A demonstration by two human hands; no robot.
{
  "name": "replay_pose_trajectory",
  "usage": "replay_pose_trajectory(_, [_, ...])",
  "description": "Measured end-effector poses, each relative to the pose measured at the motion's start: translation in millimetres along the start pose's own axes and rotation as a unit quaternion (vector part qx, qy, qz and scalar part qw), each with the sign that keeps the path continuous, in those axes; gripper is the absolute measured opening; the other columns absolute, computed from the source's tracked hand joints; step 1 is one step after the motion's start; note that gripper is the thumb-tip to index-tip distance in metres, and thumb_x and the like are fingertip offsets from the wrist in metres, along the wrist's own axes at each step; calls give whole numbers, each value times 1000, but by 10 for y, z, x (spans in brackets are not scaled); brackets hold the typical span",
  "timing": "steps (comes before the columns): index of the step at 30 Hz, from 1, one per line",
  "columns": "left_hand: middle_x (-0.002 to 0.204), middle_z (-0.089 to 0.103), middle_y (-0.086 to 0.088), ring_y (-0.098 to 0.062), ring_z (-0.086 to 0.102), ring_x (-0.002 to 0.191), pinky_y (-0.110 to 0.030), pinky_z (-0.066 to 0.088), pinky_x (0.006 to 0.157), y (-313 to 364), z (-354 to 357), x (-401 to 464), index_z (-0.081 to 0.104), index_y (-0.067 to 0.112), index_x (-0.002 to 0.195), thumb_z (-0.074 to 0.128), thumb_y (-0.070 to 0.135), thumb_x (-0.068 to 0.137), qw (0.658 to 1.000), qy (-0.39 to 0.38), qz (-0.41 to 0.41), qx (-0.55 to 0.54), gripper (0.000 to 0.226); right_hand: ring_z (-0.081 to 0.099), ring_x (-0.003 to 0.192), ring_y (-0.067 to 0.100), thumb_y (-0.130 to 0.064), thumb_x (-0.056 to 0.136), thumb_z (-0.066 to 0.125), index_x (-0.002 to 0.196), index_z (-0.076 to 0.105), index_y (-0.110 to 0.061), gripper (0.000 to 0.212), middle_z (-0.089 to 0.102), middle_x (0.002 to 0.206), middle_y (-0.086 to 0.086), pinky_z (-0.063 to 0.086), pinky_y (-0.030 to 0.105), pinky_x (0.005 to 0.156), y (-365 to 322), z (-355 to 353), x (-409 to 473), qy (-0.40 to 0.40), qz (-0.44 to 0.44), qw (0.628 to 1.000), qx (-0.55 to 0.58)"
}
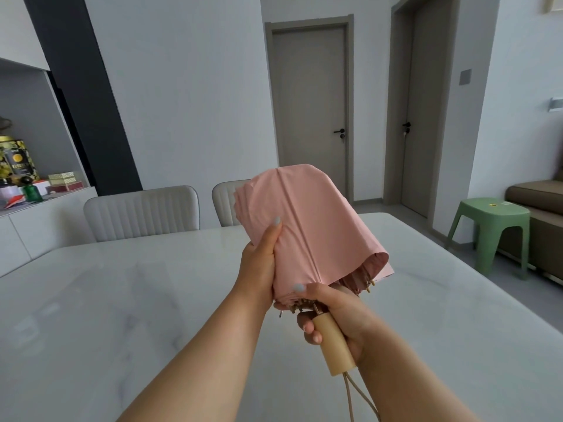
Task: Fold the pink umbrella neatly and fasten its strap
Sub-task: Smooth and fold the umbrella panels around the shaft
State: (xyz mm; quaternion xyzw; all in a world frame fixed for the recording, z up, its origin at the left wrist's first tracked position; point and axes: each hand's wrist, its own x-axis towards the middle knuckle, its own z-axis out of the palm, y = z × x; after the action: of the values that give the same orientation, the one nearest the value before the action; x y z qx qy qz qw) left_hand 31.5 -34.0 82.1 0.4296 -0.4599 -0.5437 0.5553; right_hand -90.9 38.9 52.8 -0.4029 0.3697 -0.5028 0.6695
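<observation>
The pink umbrella [307,226] is collapsed, its canopy loose and puffed, and is held in the air above the white table [122,300], pointing away from me. My left hand [259,263] grips the left side of the canopy, thumb pressed on the fabric. My right hand [338,312] is wrapped round the pale wooden handle [333,345] just below the metal rib tips, thumb on the canopy's lower edge. A beige wrist cord [356,394] hangs from the handle's end. The strap is not visible.
Two pale upholstered chairs [143,213] stand at the table's far side. A sideboard with tins and boxes [21,166] is at the left. A green stool [490,229] and a brown sofa [539,208] are at the right. Two closed doors [310,108] lie ahead.
</observation>
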Motion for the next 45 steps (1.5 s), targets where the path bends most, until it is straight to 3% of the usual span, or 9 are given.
replay_pose_trajectory(5, [113, 73, -4, -21, 71, 99, -40, 57, 90, 34, -23, 30, 61, 13, 122, 64, 69, 73, 998, -37, 18, 50, 74, 46, 39, 20, -8, 82, 65, 98, 57, 9, 25, 62, 75, 23, 41, 24, 39, -31, 2, -7, 30, -19, 999, -37])
replay_pose_trajectory(10, [144, 46, -8, -29, 48, 130, -47, 40, 108, 333, -48, 178, 27, 10, 148, 74, 76, 53, 949, 129, 110, 264, 125, 46, 41, 22, -9, 82, 67, 96, 56, 5, 23, 60, 80, 22, 41, 26, 41, -40, -34, 5, 74, -34, 996, -46])
replay_pose_trajectory(16, [143, 46, -9, -22, 39, 135, -24, 26, 109, 1098, 287, 186, 46, 6, 138, 60, 28, 93, 807, 112, 422, 398, 53, 46, 39, 22, -16, 84, 65, 97, 55, 2, 24, 55, 55, 17, 45, 28, 46, -97, -98, -13, 101, -31, 982, -158])
replay_pose_trajectory(22, [117, 63, -19, -34, 55, 104, -31, 36, 79, 1428, 616, 296, 63, -1, 93, 31, 52, 100, 780, 19, 244, 576, 62, 46, 36, 20, -15, 81, 67, 99, 53, 0, 27, 56, 50, 12, 44, 28, 46, -74, -81, -14, 77, -56, 973, -209])
replay_pose_trajectory(26, [136, 56, -13, -30, 54, 120, -35, 38, 91, 1531, 498, 393, 60, 6, 126, 39, 63, 93, 832, 8, 160, 531, 68, 46, 39, 21, -18, 81, 66, 86, 60, 2, 21, 57, 53, 14, 45, 29, 50, -61, -95, -14, 58, -23, 976, -210])
replay_pose_trajectory(30, [62, 63, -6, -19, 55, 62, -30, 43, 68, 1649, 417, 377, 64, 9, 65, 53, 49, 90, 937, -173, 55, 299, 49, 44, 38, 22, -16, 80, 68, 76, 62, -2, 16, 55, 52, 15, 43, 27, 48, -40, -99, 1, 62, -14, 981, -182])
replay_pose_trajectory(36, [65, 56, 5, -14, 49, 66, -32, 34, 67, 1673, 336, 417, 59, 20, 62, 61, 43, 84, 887, -114, 94, 437, 32, 41, 36, 21, -12, 80, 68, 77, 60, -1, 14, 52, 51, 15, 39, 25, 45, -65, -86, -9, 53, -1, 987, -149])
replay_pose_trajectory(40, [58, 60, 4, -14, 51, 66, -28, 41, 70, 1661, 342, 433, 60, 19, 47, 62, 15, 75, 937, -188, 60, 287, 29, 41, 38, 20, -9, 80, 68, 88, 58, 2, 17, 54, 53, 14, 40, 26, 43, -38, -70, -13, 46, 5, 991, -124])
replay_pose_trajectory(45, [71, 65, -3, -17, 58, 67, -25, 49, 69, 1621, 322, 438, 66, 10, 71, 59, 21, 85, 942, -219, 22, 255, 19, 42, 34, 18, -4, 82, 66, 96, 54, 3, 20, 58, 50, 6, 38, 24, 41, -48, -40, -40, 35, -11, 993, -111])
